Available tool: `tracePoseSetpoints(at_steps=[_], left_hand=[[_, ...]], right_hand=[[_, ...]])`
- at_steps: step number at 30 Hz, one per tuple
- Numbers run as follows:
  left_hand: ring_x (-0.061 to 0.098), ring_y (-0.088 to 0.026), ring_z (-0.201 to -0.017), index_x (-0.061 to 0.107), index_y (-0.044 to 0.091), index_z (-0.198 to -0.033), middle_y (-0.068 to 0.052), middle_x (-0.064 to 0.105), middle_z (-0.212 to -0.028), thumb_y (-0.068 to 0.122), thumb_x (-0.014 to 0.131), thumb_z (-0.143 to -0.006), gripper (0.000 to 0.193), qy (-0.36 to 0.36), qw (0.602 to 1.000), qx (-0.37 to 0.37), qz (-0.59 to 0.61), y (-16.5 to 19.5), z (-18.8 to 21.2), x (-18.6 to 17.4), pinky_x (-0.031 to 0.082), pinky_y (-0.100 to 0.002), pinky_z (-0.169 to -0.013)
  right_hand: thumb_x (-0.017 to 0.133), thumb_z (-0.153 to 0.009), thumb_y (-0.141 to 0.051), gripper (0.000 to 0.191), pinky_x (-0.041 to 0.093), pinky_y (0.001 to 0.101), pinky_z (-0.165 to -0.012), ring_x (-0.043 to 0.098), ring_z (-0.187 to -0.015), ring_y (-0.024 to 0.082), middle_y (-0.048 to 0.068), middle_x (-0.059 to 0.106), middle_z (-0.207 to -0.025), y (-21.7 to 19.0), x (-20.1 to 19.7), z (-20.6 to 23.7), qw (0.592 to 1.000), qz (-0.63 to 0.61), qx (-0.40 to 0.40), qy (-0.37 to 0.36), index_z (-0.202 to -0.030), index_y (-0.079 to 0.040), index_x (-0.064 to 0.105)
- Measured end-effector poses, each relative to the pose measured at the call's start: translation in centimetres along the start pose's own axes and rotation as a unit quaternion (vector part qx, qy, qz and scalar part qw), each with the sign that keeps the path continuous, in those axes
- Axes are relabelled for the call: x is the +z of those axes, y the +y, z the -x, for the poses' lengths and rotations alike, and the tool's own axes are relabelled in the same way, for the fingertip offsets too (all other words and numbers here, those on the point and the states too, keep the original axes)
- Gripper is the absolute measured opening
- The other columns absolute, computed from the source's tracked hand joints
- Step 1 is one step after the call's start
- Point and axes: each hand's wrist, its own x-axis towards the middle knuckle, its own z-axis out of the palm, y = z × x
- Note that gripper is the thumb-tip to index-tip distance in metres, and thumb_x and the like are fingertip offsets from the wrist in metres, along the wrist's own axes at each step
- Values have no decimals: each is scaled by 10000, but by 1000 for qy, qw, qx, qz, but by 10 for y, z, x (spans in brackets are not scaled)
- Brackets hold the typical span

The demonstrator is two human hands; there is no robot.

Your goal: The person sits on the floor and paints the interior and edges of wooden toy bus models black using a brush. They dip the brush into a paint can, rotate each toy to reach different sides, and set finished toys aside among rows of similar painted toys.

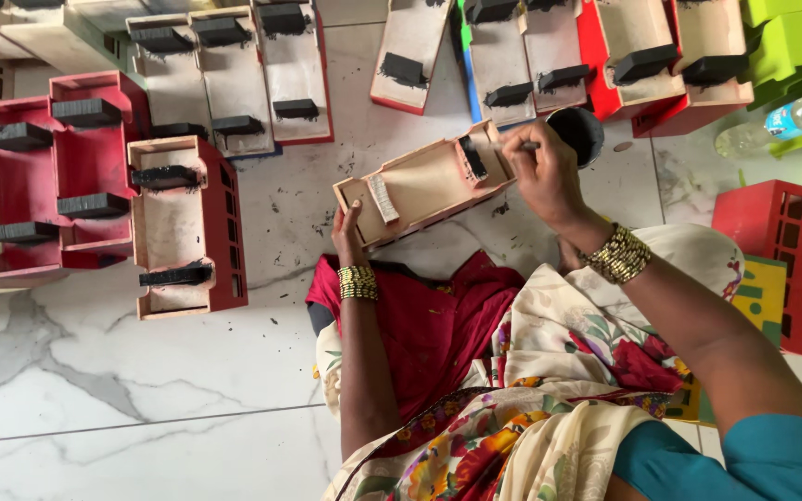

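My left hand (pixel 349 234) grips the near end of a small wooden toy truck (pixel 424 183), red outside and bare wood inside, held tilted over my lap. One cross block (pixel 472 157) inside it is black; another (pixel 382 197) is pale. My right hand (pixel 538 167) pinches a thin brush (pixel 512 147), its tip at the black block. A small pot of black paint (pixel 577 133) sits just behind my right hand. Gold bangles circle both wrists.
Many toy trucks with black-painted blocks lie on the marble floor: red ones (pixel 95 176) at left, a row (pixel 234 74) along the top. A red crate-like piece (pixel 786 260) and green pieces (pixel 791 46) stand at right, with a plastic bottle (pixel 786 121).
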Motion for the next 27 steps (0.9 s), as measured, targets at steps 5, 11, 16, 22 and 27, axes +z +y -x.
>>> tracePoseSetpoints(at_steps=[5, 11, 16, 22, 27], left_hand=[[674, -181, -991, 663, 57, -1337, -66, 709, -1152, 350, 760, -842, 583, 11, 1000, 7, -11, -3, -2, -2, 566, -312, -793], [675, -171, -955, 674, 71, -1300, -46, 709, -1122, 371, 756, -844, 552, 19, 999, 0, -27, -4, -3, -5, 578, -322, -751], [674, -179, -828, 683, 83, -1247, -44, 693, -1020, 385, 739, -852, 500, 18, 999, -17, -35, 2, 2, -3, 574, -345, -627], [692, -179, -829, 684, 94, -1241, -41, 709, -1017, 371, 732, -847, 483, 19, 999, -18, -31, 4, 6, -1, 585, -346, -624], [700, -201, -854, 687, 53, -1215, -65, 712, -1029, 347, 748, -846, 475, 14, 1000, -14, -8, 2, 2, -3, 593, -362, -655]], right_hand=[[595, -1023, 60, 69, 593, 297, -835, 729, -950, 197, 171, 724, -1078, 2, -26, 44, 999, -42, 28, 4, -1031, 14, 545], [615, -1047, 3, 96, 614, 278, -793, 736, -911, 158, 162, 713, -1023, 33, -18, 30, 988, -130, 84, 13, -1045, 12, 519], [601, -1070, -1, 112, 610, 275, -729, 737, -810, 148, 129, 719, -936, 59, 5, -19, 992, -121, 41, 20, -1040, 12, 494], [599, -1038, 44, 110, 608, 286, -748, 756, -859, 170, 137, 718, -948, 61, -3, -20, 997, -68, -3, 25, -1030, 14, 494], [585, -1036, 52, 99, 604, 293, -795, 701, -880, 168, 155, 698, -1003, 51, -25, 22, 989, -137, 51, 10, -1041, 13, 495]])
